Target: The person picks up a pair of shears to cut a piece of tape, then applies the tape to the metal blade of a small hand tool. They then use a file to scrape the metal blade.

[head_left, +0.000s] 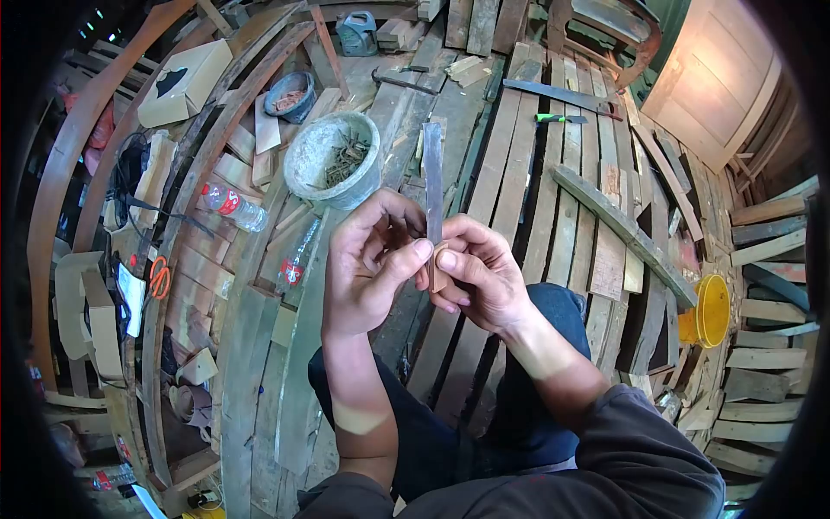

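My left hand (373, 264) and my right hand (482, 270) meet in front of me, both with thumb and fingers pinched together. Between them stands a long, flat, dark grey strip (434, 177), nearly upright, with its upper part clear of my fingers. A small tan piece (439, 275) shows at its lower end, under my right thumb. The thumbs lie side by side at this lower end. My fingertips partly hide where strip and tan piece meet. Beyond my left hand is a whitish tub (347, 197) with dark scraps inside.
On the slatted planks lie a handsaw (562, 96), a green-handled knife (560, 118) and a hammer (406, 83). A loose beam (622, 231) crosses them toward a yellow bucket (712, 311). Plastic bottles (235, 208), orange-handled scissors (159, 278) and a cardboard box (186, 82) are at left.
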Demonstrator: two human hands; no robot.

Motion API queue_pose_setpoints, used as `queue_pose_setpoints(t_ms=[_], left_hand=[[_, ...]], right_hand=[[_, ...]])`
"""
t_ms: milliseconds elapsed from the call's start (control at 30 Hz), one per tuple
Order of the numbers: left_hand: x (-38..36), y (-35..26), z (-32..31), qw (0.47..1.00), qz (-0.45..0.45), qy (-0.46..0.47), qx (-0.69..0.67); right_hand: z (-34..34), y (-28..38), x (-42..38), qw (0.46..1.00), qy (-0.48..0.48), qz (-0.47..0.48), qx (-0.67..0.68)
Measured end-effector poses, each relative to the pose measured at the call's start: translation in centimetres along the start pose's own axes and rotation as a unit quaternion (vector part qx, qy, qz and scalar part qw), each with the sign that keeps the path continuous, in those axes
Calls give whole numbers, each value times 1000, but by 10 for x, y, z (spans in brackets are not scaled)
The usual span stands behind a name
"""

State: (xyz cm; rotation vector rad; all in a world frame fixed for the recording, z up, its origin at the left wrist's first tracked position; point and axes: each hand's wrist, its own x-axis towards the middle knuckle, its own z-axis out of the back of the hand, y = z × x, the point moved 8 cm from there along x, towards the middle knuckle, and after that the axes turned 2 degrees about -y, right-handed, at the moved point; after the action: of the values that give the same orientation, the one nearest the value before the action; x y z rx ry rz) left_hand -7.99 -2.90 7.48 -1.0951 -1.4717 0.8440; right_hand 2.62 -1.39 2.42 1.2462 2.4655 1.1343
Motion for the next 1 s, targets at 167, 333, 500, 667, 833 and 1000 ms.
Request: queue_pose_setpoints(t_ms=[167, 333, 500, 667, 833, 1000], left_hand=[[2, 0, 0, 1000, -10, -5, -7], [2, 0, 1, 1000, -22, -7, 20], [2, 1, 0, 1000, -20, -7, 9], [2, 1, 1, 1000, -21, -3, 9], [2, 2, 1, 1000, -20, 6, 17], [1, 0, 1, 1000, -24, 13, 5]], right_hand=[[3, 0, 0, 1000, 2, 21, -14], [4, 1, 1, 998, 7, 38, -41], [4, 2, 0, 997, 5, 54, -60], [3, 2, 0, 997, 10, 56, -60], [2, 2, 0, 997, 8, 54, -59], [1, 2, -1, 998, 4, 43, -40]])
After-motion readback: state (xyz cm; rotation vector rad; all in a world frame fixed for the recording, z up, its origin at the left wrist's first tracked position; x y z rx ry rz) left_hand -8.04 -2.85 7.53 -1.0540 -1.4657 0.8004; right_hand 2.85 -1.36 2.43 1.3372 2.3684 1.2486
